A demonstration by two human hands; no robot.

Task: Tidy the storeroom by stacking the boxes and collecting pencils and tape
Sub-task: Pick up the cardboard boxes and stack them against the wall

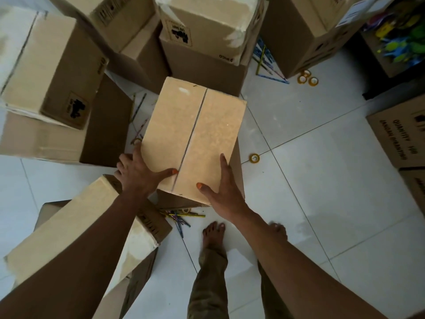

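A taped cardboard box is in the middle of the view, above the white tiled floor. My left hand grips its near left corner, thumb on top and fingers down the side. My right hand holds the near right corner in the same way. Coloured pencils lie on the floor under the box's near edge. More pencils lie between the far boxes, and a few pencils to the left of the held box. Three tape rolls sit at the back right, and a single tape roll lies right of the box.
Stacked cardboard boxes crowd the back and left. A tilted box lies under my left arm. Printed boxes stand at the right edge. An open carton of colourful toys sits at the far right. My bare feet stand on the tiles.
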